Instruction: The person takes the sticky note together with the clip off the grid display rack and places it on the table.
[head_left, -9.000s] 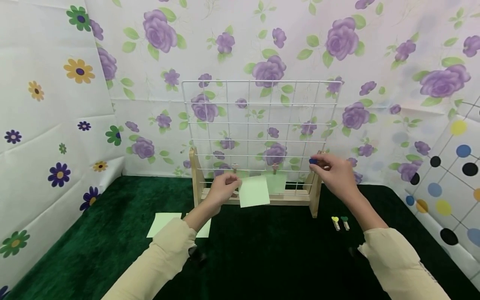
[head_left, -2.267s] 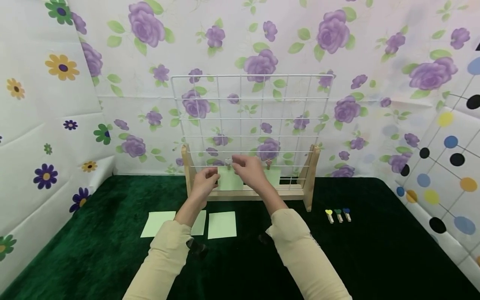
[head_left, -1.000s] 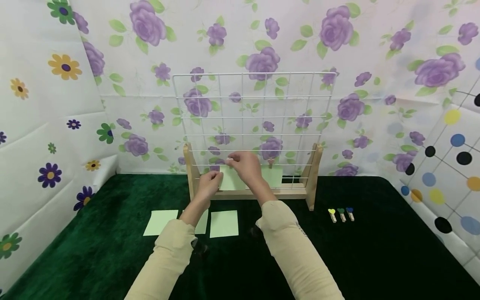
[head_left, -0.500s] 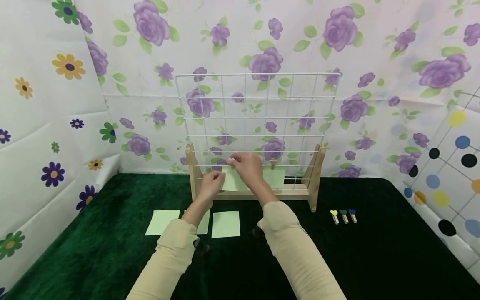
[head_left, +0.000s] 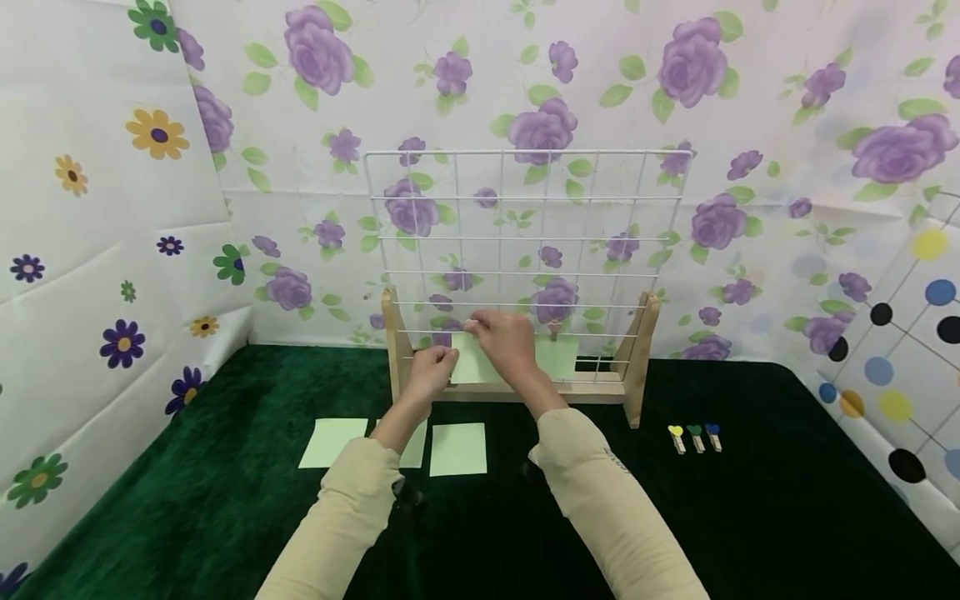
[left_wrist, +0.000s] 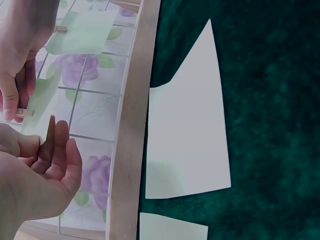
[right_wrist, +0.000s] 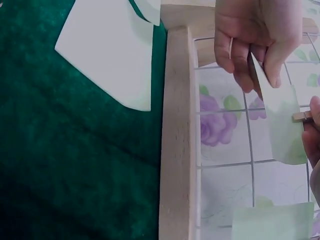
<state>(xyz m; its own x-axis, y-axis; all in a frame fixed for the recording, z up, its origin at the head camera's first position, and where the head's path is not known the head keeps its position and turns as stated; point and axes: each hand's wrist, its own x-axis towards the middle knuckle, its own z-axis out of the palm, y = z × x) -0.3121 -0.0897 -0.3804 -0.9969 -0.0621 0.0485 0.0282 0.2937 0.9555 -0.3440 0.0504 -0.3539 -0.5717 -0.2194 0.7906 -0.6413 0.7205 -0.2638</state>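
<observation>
Here, the left hand pinches the left edge of a pale green paper, which is between the two hands at the white wire grid. The right hand pinches a small wooden clip at the top of that paper. Just right of the right hand, another green paper hangs on the grid from a clip with a pinkish top. Lower than the hands, three green sheets lie on the dark green tabletop, one partly hidden by the left arm. Well right of the hands lie a yellow-heart clip, a green-heart clip and a blue-heart clip, side by side.
</observation>
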